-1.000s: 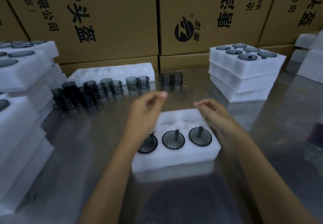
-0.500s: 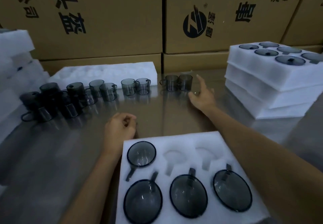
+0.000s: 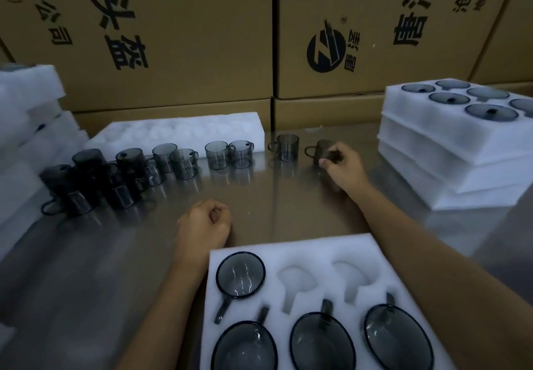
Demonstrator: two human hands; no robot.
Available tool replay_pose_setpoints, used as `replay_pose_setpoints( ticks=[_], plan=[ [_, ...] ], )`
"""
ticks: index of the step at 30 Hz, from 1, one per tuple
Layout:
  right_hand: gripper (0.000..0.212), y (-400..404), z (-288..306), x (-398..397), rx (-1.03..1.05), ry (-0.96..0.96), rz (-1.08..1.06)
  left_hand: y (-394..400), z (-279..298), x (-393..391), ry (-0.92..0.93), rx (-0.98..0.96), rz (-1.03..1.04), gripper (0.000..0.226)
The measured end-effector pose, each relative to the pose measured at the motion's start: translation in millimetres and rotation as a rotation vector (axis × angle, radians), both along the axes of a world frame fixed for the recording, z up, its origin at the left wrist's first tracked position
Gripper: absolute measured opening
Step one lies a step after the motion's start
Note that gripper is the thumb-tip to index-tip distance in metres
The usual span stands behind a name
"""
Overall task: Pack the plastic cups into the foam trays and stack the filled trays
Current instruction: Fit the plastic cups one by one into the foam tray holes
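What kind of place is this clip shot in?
Most likely a packing station in a factory or warehouse: printed cartons stacked along the back, a steel table lined with loose smoky cups, and stacked foam trays of packed cups.

A shiny grey metal table point(image 3: 274, 196) carries a row of smoky translucent plastic cups point(image 3: 184, 157) and a flat white foam tray point(image 3: 178, 130) behind them. A partly filled white foam tray point(image 3: 302, 248) lies at its near edge. A stack of white foam trays point(image 3: 450, 153) stands at the right.
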State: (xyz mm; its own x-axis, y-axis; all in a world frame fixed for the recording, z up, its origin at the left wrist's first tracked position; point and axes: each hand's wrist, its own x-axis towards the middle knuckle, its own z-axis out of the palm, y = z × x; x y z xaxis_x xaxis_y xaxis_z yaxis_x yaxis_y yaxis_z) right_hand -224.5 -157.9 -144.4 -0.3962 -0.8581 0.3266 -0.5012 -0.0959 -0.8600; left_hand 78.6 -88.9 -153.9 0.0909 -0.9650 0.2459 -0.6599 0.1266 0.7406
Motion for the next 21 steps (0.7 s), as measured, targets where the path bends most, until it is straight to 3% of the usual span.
replay_pose_setpoints(
  ticks=[3,7,10,15,18,21],
  plan=[
    [0.038,42.9,2.8,10.6,-0.089,-0.303,0.026,3.4,5.8,0.3,0.081,0.039,0.008,0.017],
    [0.083,114.2,3.9,17.3,-0.094,-0.516,0.078,14.8,23.1,2.4,0.260,0.010,0.107,0.018],
    [0.081,163.0,6.7,25.3,-0.087,-0.590,0.051,35.7,44.1,-2.1,0.187,-0.110,0.130,0.018],
    [0.060,211.5,44.2,45.8,-0.201,-0.513,0.102,88.5,91.6,-25.9,0.222,-0.172,-0.238,0.013],
    [0.062,237.7,71.3,60.5,-0.329,-0.330,0.171,123.0,104.2,-42.6,0.270,-0.168,-0.456,0.023],
    [0.065,265.0,80.6,74.4,-0.390,-0.071,0.184,149.4,100.9,-51.5,0.276,-0.208,-0.533,0.025]
  ],
)
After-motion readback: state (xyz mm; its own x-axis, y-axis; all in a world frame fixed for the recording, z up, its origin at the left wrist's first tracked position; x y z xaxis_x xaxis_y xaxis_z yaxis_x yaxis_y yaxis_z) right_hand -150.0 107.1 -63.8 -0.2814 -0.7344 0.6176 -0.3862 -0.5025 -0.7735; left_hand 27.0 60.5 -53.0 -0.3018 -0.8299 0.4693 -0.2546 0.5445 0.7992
